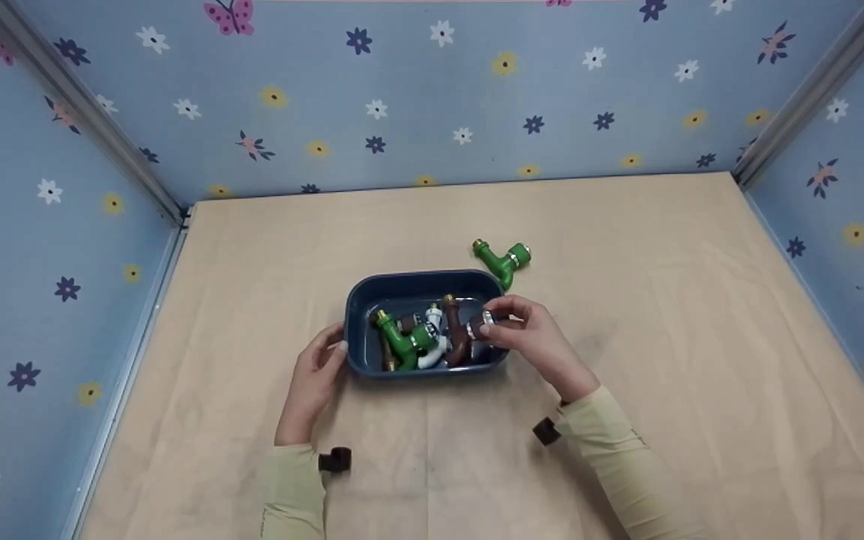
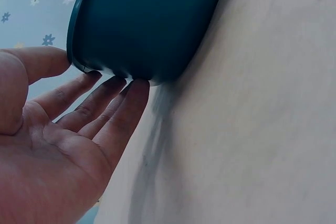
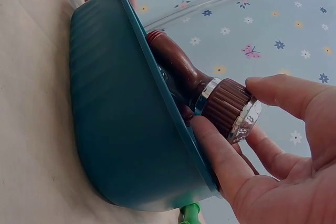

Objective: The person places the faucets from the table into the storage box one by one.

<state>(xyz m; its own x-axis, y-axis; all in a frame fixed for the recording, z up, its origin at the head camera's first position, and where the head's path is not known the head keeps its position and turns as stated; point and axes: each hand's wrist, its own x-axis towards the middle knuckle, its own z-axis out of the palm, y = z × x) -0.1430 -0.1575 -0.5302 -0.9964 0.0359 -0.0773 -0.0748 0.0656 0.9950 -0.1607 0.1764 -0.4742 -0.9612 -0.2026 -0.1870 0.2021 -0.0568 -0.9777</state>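
A dark blue plastic tub (image 1: 426,373) stands on the cloth-covered table with several water taps inside. My right hand (image 1: 541,341) pinches the ribbed knob of a brown tap (image 3: 227,106) between thumb and fingers, at the tub's right end. That tap's threaded end shows above the rim in the right wrist view. My left hand (image 1: 312,382) rests its fairly straight fingertips against the tub's left end wall, the thumb at the rim. Left of the held tap lie a white tap (image 1: 432,352), a green tap (image 1: 400,343) and a partly hidden brown one.
Another green tap (image 1: 503,262) lies on the table just behind the tub's back right corner. Blue flowered panels (image 1: 439,97) close off the back and both sides, with metal posts (image 1: 814,90) at the corners.
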